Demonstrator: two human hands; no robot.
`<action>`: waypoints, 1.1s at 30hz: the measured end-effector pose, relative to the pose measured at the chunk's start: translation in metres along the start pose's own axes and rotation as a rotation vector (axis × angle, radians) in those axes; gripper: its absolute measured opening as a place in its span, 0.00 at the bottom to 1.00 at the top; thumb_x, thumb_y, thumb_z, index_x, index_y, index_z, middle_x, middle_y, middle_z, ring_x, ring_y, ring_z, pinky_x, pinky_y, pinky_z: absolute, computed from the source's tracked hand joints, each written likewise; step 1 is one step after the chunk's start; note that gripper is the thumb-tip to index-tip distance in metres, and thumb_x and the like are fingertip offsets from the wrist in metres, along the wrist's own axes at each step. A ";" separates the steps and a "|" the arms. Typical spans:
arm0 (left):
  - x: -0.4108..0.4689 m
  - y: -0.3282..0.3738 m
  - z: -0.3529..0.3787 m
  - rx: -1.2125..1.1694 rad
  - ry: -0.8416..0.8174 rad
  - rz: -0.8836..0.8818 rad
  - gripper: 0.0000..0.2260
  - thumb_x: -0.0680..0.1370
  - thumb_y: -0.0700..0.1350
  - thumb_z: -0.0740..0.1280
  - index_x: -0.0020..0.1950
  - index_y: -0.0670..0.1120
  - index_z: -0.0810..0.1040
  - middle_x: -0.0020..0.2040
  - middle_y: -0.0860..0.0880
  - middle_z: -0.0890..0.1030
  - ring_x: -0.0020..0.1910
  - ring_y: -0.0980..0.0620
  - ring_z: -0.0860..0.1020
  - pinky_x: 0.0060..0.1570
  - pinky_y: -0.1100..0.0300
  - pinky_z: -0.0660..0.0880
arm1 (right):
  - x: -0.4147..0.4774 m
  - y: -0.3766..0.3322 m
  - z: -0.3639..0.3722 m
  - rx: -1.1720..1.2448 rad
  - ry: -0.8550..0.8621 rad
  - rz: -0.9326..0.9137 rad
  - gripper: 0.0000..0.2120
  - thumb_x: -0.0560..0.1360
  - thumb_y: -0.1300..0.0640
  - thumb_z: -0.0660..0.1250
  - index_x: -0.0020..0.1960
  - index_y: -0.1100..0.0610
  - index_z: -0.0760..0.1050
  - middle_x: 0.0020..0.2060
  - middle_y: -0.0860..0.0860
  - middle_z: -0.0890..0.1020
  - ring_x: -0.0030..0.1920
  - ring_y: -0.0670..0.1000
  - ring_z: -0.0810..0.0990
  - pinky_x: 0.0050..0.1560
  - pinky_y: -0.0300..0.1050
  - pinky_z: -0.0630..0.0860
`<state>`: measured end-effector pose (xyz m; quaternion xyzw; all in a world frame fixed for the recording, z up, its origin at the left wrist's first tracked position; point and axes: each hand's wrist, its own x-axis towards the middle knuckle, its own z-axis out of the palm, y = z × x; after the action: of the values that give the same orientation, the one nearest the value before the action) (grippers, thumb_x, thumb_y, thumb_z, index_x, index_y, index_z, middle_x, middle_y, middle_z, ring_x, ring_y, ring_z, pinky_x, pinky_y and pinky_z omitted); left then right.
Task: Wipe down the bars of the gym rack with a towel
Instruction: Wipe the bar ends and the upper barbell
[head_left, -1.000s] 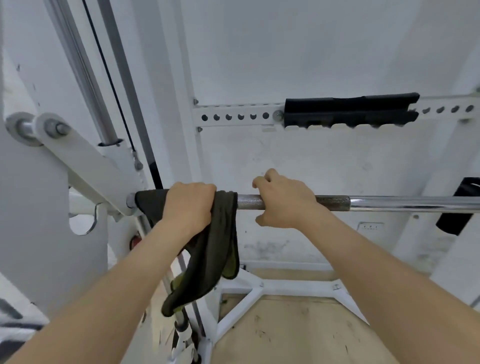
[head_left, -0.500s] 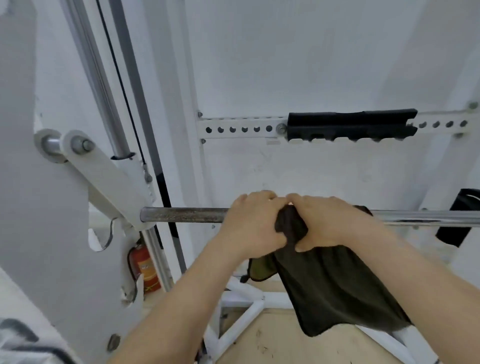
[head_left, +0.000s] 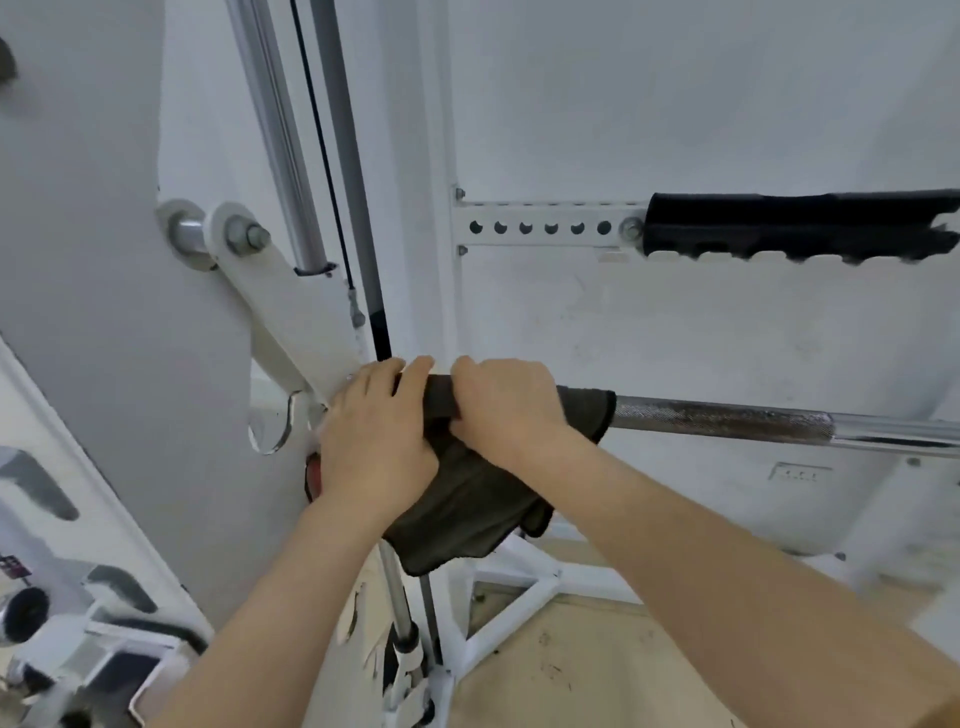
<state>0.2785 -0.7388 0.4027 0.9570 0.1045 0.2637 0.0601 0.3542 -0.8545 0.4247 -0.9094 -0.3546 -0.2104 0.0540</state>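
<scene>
Head view, and both hands were up on the bar (head_left: 727, 422) at its left end. The left hand (head_left: 376, 441) was clamped over the top, fingers curled forward, right beside the white pivot arm (head_left: 270, 296) of the rack. Touching it, the right hand (head_left: 506, 410) had its fingers hooked over the bar too, knuckles up. Between and under them sat the dark olive towel (head_left: 467, 509), wrapped round the bar, and both hands were grasping it there. A short collar of cloth poked out past the right hand, and the loose rest hung down below the wrists, bunched and creased.

To the right of the towel the bar was bare: first a dull knurled stretch, then smooth bright chrome running off the edge of the picture.

Above, a white crossbeam (head_left: 540, 228) with a row of round holes was fixed across the wall, with a black pad (head_left: 800, 231) covering its right part. A chrome guide rod (head_left: 283, 130) and a thin black cable (head_left: 322, 156) ran steeply up on the left. Down below, the white base frame (head_left: 514, 587) stood on a tan floor (head_left: 597, 670). A sliver of something red (head_left: 313, 475) peeked out behind the left wrist, too hidden to identify.
</scene>
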 end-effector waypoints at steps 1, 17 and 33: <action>0.002 0.009 0.001 0.047 -0.009 0.025 0.30 0.71 0.40 0.65 0.72 0.54 0.64 0.68 0.49 0.70 0.68 0.45 0.65 0.68 0.42 0.62 | -0.017 0.028 -0.007 -0.043 -0.031 0.064 0.07 0.76 0.50 0.62 0.46 0.53 0.67 0.29 0.46 0.66 0.27 0.48 0.64 0.27 0.43 0.58; 0.001 0.150 0.009 -0.560 0.061 -0.025 0.16 0.75 0.36 0.61 0.58 0.52 0.78 0.53 0.57 0.78 0.53 0.58 0.73 0.55 0.62 0.67 | -0.072 0.104 -0.017 -0.109 0.034 0.064 0.10 0.79 0.56 0.58 0.58 0.55 0.73 0.42 0.48 0.80 0.35 0.51 0.73 0.29 0.43 0.54; -0.040 0.509 0.078 -0.232 -0.098 0.673 0.28 0.73 0.41 0.61 0.74 0.48 0.65 0.73 0.51 0.67 0.73 0.52 0.64 0.74 0.53 0.50 | -0.316 0.479 -0.113 -0.358 -0.103 0.473 0.07 0.73 0.51 0.62 0.40 0.50 0.65 0.32 0.47 0.72 0.35 0.53 0.72 0.42 0.47 0.61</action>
<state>0.3708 -1.2465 0.4031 0.9362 -0.2500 0.2326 0.0830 0.4263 -1.4347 0.4181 -0.9713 -0.0924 -0.2049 -0.0778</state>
